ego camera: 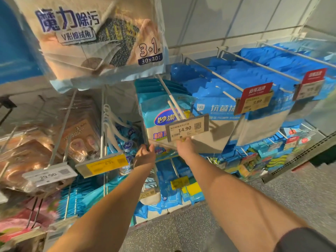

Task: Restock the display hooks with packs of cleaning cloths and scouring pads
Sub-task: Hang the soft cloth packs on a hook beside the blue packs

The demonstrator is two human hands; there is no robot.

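A blue and beige cloth pack hangs at the front of a white display hook, just behind the grey 14.90 price tag. More packs of the same kind hang behind it. My left hand reaches up and grips the pack's lower left edge with curled fingers. My right hand holds the lower edge under the price tag, which hides its fingertips. A large beige scouring cloth pack marked 3+1 hangs close to the camera at the top left.
Blue antibacterial cloth packs fill long hooks to the right, with red price tags. Brown packs hang at the left behind a 24.90 tag. A yellow tag juts out beside my left hand. Sponges and blue packs hang lower down above the speckled floor.
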